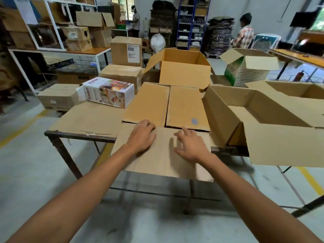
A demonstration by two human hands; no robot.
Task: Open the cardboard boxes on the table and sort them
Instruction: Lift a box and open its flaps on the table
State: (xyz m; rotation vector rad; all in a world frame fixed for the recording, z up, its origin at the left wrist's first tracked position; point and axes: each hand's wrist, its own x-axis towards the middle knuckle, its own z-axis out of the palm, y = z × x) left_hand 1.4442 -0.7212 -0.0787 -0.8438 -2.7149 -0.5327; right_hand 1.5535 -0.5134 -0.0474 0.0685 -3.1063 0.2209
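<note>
A brown cardboard box [164,106] lies at the table's front edge with its two top flaps folded shut. Its near flap [161,160] hangs out toward me over the table edge. My left hand [141,135] rests on that flap's upper left, fingers curled at the crease where it meets the top flaps. My right hand [188,144] lies flat on the same flap with fingers spread. An opened box [184,71] stands behind it, and a large opened box [263,120] lies to the right.
A white printed Bombay carton [109,92] lies left of the box on the cardboard-covered table [87,120]. Closed boxes [126,50] are stacked behind it. A green-printed open carton [245,71] sits far right. Two people stand at the shelves in the background.
</note>
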